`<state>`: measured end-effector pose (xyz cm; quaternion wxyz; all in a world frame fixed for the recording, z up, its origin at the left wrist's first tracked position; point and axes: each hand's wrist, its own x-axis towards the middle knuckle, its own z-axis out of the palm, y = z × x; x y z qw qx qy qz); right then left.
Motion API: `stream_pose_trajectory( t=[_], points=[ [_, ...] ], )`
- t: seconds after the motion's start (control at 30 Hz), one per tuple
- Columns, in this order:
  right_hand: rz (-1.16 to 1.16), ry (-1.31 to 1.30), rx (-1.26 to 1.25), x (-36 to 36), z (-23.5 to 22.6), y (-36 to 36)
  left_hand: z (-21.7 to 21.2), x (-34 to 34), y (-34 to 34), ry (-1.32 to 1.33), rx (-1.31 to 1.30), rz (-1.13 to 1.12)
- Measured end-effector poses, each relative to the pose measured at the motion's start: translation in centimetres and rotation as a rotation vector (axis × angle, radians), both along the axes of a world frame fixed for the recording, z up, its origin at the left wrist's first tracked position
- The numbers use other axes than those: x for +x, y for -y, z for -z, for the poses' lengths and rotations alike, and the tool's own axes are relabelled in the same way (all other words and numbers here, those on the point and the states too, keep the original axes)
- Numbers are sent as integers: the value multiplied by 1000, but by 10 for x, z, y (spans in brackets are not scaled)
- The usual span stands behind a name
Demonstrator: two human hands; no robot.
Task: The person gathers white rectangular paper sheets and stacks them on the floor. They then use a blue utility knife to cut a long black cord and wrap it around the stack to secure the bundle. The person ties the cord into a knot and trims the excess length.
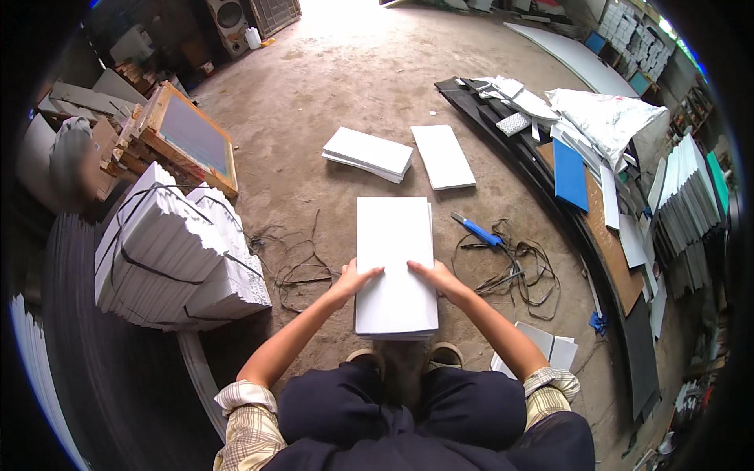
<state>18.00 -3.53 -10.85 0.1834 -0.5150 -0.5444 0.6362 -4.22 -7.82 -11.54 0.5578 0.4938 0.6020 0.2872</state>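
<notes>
A stack of white rectangular sheets (395, 243) stands upright in front of me, between my shoes, with its long side pointing away. My left hand (351, 281) is wrapped round its left edge, thumb lying on the top sheet. On the opposite edge my right hand (438, 279) grips it the same way; the fingers of both hands are mostly hidden at the sides. The top sheets sit slightly off line at the right edge. Beyond the stack, two smaller piles of white sheets, a left pile (367, 149) and a right pile (444, 157), lie on the floor.
A blue-handled knife (479, 230) and tangled black straps (538, 271) lie right of the stack; more straps (302, 263) lie left. Strapped white bundles (165, 251) and wooden frames (196, 133) stand left. Boards and a blue panel (569, 174) crowd the right.
</notes>
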Motion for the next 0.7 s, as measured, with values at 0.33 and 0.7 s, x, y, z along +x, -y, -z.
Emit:
stream_pose_trajectory(
  t=[0.33, 0.7],
  points=[
    [261, 604, 447, 108, 47, -188, -18, -15, -116, -433, 336, -187],
    [370, 744, 285, 85, 138, -323, 52, 24, -288, -393, -151, -157]
  ],
)
